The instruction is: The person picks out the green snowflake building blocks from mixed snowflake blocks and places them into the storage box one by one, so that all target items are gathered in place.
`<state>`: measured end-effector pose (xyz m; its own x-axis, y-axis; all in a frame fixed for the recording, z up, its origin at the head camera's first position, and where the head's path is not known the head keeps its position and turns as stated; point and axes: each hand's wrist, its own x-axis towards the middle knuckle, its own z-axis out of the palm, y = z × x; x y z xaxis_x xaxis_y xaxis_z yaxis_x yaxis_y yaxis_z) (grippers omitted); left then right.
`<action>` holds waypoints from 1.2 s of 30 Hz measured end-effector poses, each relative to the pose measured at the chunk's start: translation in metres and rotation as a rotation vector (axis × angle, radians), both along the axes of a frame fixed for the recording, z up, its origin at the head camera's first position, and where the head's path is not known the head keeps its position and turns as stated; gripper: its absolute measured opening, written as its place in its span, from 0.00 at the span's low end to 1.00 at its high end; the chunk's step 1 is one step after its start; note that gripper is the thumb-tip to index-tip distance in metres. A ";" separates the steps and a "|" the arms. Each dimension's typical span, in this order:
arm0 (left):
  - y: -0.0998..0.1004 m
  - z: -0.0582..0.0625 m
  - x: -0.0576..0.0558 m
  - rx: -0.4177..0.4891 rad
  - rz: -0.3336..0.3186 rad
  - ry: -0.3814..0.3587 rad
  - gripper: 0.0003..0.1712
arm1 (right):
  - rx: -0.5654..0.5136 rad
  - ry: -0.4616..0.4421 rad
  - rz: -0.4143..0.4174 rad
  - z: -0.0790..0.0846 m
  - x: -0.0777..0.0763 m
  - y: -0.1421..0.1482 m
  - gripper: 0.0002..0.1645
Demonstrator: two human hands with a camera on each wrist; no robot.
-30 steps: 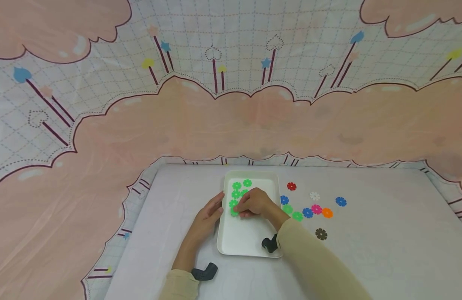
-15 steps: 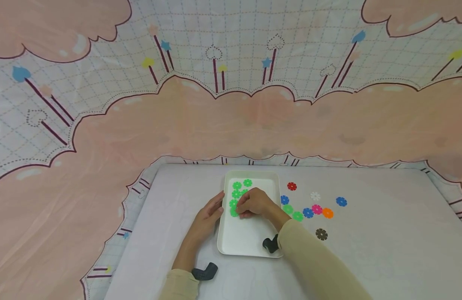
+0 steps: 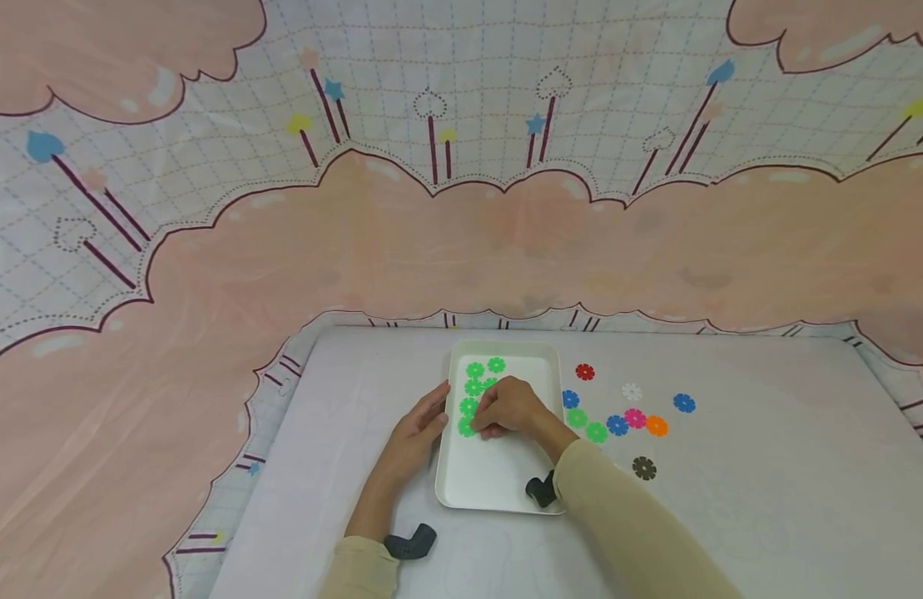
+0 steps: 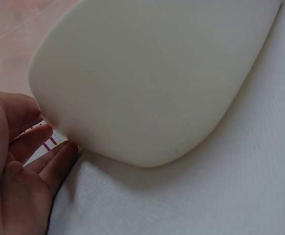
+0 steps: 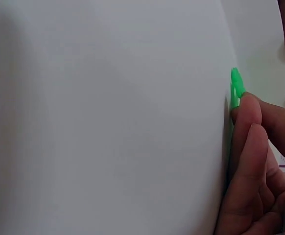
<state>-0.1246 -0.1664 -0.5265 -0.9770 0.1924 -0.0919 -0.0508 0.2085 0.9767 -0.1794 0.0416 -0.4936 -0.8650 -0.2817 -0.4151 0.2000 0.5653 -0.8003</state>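
A white rectangular tray (image 3: 491, 478) stands on the table, with several green snowflake discs (image 3: 473, 388) along the left of its floor. My right hand (image 3: 512, 408) reaches into it and pinches a green snowflake disc (image 5: 237, 82) between thumb and fingers, tilted on edge close over the tray floor. Outside the left rim, my left hand (image 3: 414, 433) rests against the tray with fingers fairly straight. In the left wrist view its fingertips (image 4: 70, 147) meet the tray's outer wall (image 4: 132, 83). Part of the disc group is hidden behind my right hand.
Loose discs lie right of the tray: red (image 3: 584, 372), white (image 3: 632, 392), pink (image 3: 635, 418), orange (image 3: 657, 426), dark brown (image 3: 644, 468), several blue (image 3: 617, 425) and two green (image 3: 597, 432). A patterned cloth (image 3: 461, 241) rises behind the white table (image 3: 768, 499).
The right hand's fingers shift slightly at the lowest green disc, which sits marginally lower in the column. The left hand stays at the tray's rim.
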 end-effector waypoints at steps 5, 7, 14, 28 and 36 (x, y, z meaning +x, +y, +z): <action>0.000 0.000 0.000 0.003 0.003 -0.003 0.30 | 0.025 0.008 0.006 -0.002 0.000 0.000 0.09; 0.000 0.000 -0.001 0.002 0.003 -0.006 0.30 | 0.027 0.016 0.007 -0.003 0.000 0.000 0.09; 0.000 -0.001 -0.001 0.003 0.001 -0.010 0.30 | 0.005 0.028 0.000 -0.004 0.001 0.001 0.09; 0.001 0.002 0.000 0.007 0.005 -0.011 0.30 | -0.041 -0.006 0.013 -0.006 -0.001 0.004 0.08; 0.001 -0.001 0.000 0.005 0.003 -0.004 0.30 | -0.160 -0.042 0.045 -0.011 -0.004 0.013 0.09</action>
